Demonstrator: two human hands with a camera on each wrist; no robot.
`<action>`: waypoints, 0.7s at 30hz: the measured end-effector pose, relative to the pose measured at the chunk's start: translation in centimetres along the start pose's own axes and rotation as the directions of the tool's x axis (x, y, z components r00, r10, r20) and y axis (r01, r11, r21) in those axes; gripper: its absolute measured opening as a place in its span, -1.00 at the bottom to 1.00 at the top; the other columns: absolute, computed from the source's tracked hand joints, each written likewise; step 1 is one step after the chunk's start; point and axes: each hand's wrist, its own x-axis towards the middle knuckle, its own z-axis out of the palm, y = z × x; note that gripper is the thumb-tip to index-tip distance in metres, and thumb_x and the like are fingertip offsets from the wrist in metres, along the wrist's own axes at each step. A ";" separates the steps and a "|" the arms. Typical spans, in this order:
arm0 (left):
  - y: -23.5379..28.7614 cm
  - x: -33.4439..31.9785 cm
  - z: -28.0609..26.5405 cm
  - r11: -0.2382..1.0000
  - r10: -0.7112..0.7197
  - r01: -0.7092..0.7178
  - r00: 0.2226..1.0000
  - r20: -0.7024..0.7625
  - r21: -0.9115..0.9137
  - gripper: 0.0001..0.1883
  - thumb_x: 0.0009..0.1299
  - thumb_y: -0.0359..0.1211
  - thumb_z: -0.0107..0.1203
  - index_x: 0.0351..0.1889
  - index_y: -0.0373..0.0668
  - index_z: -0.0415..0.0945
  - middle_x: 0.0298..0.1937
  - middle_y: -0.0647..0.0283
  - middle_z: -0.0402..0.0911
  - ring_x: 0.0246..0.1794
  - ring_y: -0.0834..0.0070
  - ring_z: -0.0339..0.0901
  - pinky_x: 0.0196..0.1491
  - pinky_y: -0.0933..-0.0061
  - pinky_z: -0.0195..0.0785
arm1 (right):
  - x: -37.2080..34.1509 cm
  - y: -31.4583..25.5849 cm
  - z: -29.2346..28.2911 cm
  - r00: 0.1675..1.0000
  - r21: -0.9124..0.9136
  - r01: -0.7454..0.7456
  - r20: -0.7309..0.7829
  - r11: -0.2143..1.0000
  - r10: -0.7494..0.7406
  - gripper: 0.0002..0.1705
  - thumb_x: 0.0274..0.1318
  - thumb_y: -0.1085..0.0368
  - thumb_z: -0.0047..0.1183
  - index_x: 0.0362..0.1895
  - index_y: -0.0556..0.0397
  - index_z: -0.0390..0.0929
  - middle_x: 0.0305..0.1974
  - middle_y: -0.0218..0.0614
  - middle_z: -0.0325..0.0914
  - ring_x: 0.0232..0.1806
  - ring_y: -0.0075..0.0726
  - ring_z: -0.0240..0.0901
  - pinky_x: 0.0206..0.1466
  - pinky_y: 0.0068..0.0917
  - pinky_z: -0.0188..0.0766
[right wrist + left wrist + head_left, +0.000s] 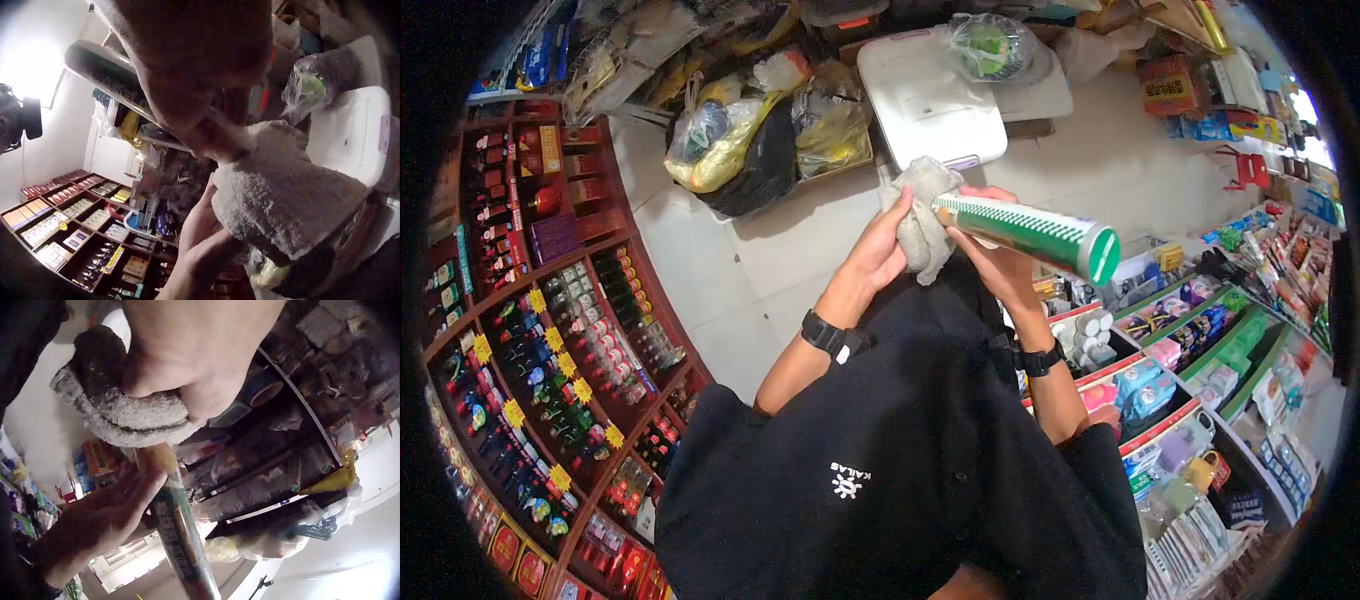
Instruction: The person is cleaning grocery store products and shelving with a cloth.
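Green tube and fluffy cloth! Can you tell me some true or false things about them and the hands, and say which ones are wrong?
1. The right hand holds the long, round green-and-white tube. True.
2. The left hand is empty. False: it grips the fuzzy light-grey cloth.
3. The cloth is at the end of the tube nearer the left hand. True.
4. The tube's flat, round far end is red. False: it is green.
5. The tube lies on the floor. False: it is held up in the air.
6. There is a black band on the left wrist. True.
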 end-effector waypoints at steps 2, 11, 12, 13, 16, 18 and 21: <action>0.0 0.2 0.9 1.000 0.012 -0.012 1.000 0.018 0.029 -0.43 0.60 -0.06 -0.17 0.40 -0.25 0.17 0.36 0.08 0.37 0.35 0.26 0.37 0.37 0.12 0.28 | 0.1 0.1 -0.2 0.992 0.017 0.130 -0.004 0.991 -0.130 -0.45 -0.06 0.49 0.37 0.05 0.21 0.42 0.01 -0.21 0.58 0.06 -0.38 0.49 0.19 -0.41 0.39; -0.6 2.2 5.7 0.977 0.193 -0.182 0.976 -0.101 0.111 -0.46 0.60 -0.09 -0.16 0.38 -0.27 0.18 0.30 0.04 0.41 0.28 0.22 0.44 0.30 0.09 0.37 | 4.0 0.9 -4.6 0.991 0.105 0.102 0.078 0.989 -0.110 -0.57 -0.06 0.48 0.37 -0.06 0.17 0.52 -0.03 -0.28 0.61 -0.04 -0.44 0.52 0.06 -0.46 0.46; -0.9 2.6 6.1 0.976 0.200 -0.188 0.974 -0.107 0.114 -0.46 0.60 -0.09 -0.16 0.38 -0.27 0.18 0.30 0.04 0.41 0.28 0.22 0.44 0.30 0.09 0.37 | 4.5 1.2 -5.1 0.969 0.014 0.238 0.061 0.971 -0.238 -0.58 -0.07 0.48 0.38 -0.07 0.17 0.53 -0.03 -0.28 0.61 -0.05 -0.44 0.53 0.05 -0.47 0.46; -1.0 2.9 6.4 0.979 0.190 -0.180 0.976 -0.109 0.093 -0.46 0.60 -0.09 -0.15 0.37 -0.27 0.20 0.29 0.05 0.42 0.28 0.23 0.44 0.31 0.09 0.36 | 5.2 1.6 -5.9 0.968 0.022 0.241 0.062 0.970 -0.242 -0.58 -0.07 0.48 0.38 -0.07 0.17 0.53 -0.03 -0.28 0.61 -0.05 -0.44 0.53 0.05 -0.47 0.46; -1.7 3.8 8.4 0.982 0.183 -0.176 0.976 -0.118 0.069 -0.47 0.60 -0.09 -0.14 0.36 -0.28 0.23 0.28 0.06 0.43 0.27 0.23 0.44 0.31 0.10 0.36 | 6.6 2.7 -8.2 0.998 0.144 0.061 -0.031 0.988 -0.057 -0.58 -0.07 0.46 0.39 -0.08 0.16 0.53 -0.02 -0.27 0.61 -0.01 -0.43 0.50 0.08 -0.47 0.44; -2.2 4.8 9.4 0.981 0.190 -0.183 0.974 -0.123 0.070 -0.47 0.59 -0.09 -0.14 0.35 -0.28 0.24 0.28 0.06 0.44 0.27 0.24 0.45 0.31 0.10 0.35 | 7.1 3.4 -9.3 0.965 0.088 0.260 0.013 0.962 -0.263 -0.53 -0.05 0.48 0.37 -0.02 0.19 0.48 -0.02 -0.26 0.62 -0.01 -0.40 0.52 0.09 -0.45 0.45; -3.1 6.4 10.6 0.967 0.234 -0.213 0.959 -0.157 0.139 -0.46 0.59 -0.09 -0.14 0.35 -0.28 0.24 0.29 0.06 0.44 0.28 0.23 0.44 0.33 0.09 0.34 | 7.6 4.8 -10.8 0.943 0.122 0.326 0.029 0.937 -0.332 -0.50 -0.02 0.52 0.33 0.03 0.23 0.43 0.00 -0.26 0.60 -0.01 -0.36 0.54 0.09 -0.44 0.45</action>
